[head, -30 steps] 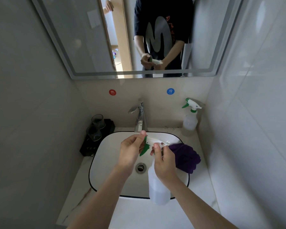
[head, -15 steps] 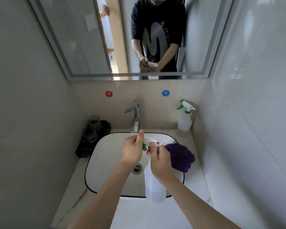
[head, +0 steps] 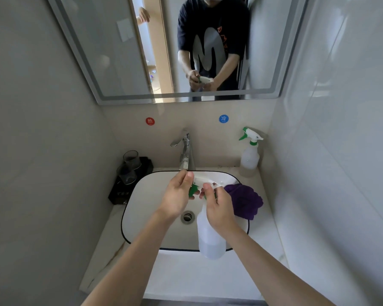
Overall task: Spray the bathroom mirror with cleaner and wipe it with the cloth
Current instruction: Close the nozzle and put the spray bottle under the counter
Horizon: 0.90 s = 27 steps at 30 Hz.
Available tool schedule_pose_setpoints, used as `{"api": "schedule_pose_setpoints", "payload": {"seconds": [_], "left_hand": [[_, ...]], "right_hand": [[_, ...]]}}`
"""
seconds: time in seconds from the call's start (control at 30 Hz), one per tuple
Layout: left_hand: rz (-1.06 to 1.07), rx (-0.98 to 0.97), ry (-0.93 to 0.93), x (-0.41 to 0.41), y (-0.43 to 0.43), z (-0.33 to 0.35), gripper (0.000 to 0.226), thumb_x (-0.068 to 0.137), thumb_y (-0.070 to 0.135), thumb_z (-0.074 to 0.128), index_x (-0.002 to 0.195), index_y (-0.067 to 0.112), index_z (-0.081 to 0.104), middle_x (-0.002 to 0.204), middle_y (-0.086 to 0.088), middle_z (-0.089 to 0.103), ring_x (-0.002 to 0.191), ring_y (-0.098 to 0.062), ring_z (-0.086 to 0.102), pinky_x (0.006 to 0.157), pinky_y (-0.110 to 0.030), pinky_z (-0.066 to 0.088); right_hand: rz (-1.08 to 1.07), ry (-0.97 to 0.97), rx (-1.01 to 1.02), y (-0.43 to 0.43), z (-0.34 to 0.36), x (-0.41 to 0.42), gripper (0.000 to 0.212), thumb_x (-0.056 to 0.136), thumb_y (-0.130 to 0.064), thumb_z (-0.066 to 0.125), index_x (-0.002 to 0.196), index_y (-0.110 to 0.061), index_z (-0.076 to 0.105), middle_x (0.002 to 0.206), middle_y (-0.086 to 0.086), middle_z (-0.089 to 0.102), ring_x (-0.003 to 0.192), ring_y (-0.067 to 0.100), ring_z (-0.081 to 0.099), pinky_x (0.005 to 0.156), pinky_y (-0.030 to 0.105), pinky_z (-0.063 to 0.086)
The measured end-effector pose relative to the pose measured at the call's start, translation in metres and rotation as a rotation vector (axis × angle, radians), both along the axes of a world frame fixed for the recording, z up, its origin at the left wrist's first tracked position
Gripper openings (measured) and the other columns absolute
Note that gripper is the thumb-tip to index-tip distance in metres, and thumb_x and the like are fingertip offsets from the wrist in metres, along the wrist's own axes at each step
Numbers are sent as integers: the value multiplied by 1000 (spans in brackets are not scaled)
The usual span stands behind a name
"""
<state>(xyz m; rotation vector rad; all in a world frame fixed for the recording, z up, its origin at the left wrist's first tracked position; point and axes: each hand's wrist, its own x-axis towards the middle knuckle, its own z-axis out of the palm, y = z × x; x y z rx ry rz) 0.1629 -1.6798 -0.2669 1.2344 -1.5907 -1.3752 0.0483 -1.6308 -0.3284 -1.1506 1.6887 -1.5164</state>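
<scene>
Low in the frame's centre, the right hand (head: 219, 208) still grips the spray bottle (head: 210, 237) by its neck. The left hand (head: 177, 195) pinches the green nozzle, covering more of it than a second ago, so it is probably still being adjusted. The mirror (head: 111, 62) at the top is unsprayed. The purple cloth (head: 245, 200) lies on the sink (head: 142, 195) edge, centre right.

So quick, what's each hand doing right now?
Left hand: pinching the green nozzle of the translucent white plastic spray bottle.
Right hand: gripping that bottle's neck.

Around the white black-rimmed basin (head: 139, 195), a chrome faucet (head: 186, 151) stood at twelve o'clock, dark glass tumblers (head: 128, 168) at ten, a translucent green-nozzled spray bottle (head: 249, 155) at two; above them, open air reached the frameless wall mirror (head: 111, 62).
</scene>
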Motion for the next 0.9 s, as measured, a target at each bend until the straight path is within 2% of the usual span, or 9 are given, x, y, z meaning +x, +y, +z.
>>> {"api": "schedule_pose_setpoints", "payload": {"seconds": [0.2,0.3,0.4,0.5,0.6,0.67,0.73,0.8,0.9], "left_hand": [[-11,-165,-85,10,26,6,35,110,27,37,83,8,47,78,-8,62,75,-23,62,73,-41,53],[7,-225,-79,27,44,6,35,111,29,36,85,6,44,83,-20,66,80,-33,65,73,-48,53],[0,-255,-92,54,62,6,37,110,31,38,83,7,42,71,-14,59,69,-34,59,63,-47,52],[-13,-287,-108,83,85,1,34,110,30,39,79,15,43,65,2,59,59,-15,57,55,-25,48],[-40,-390,-247,115,110,-16,33,109,24,40,77,20,39,73,6,49,65,-15,49,60,-31,37],[-80,-459,-365,136,126,-33,29,109,25,40,81,21,41,84,5,45,70,-17,48,64,-35,37],[-128,-430,-455,150,143,-50,25,108,32,41,90,18,49,100,5,43,74,-19,52,69,-38,45],[-168,-291,-483,159,162,-63,26,106,41,45,108,18,56,118,6,40,80,-23,58,77,-41,51],[-150,-72,-387,166,197,-85,43,101,53,49,133,24,53,124,15,39,99,-26,61,91,-43,52]], "right_hand": [[7,-4,-36,19,15,9,42,108,-28,48,85,1,68,82,17,73,80,31,65,77,39,49],[27,-50,-53,33,25,24,45,105,-27,53,77,5,68,70,10,65,66,15,59,66,26,45],[42,-172,-2,51,30,45,44,105,-18,55,69,4,67,62,0,66,57,4,59,59,13,44],[121,-295,106,75,28,68,40,105,-20,54,74,-1,69,66,-2,70,66,10,66,67,20,51],[176,-452,204,104,19,95,36,94,-34,60,82,-2,70,66,2,69,67,18,66,72,27,52],[162,-502,269,128,7,112,44,84,-38,60,90,3,71,67,4,66,70,20,63,81,34,49],[155,-519,305,154,-9,122,43,83,-38,60,94,2,73,71,2,66,74,19,62,86,34,47],[174,-512,337,178,-23,127,40,88,-40,60,100,-7,78,78,0,67,78,17,60,85,30,46],[112,-501,414,202,-42,133,30,98,-40,60,86,-20,79,77,-2,65,73,13,60,79,29,46]]}}
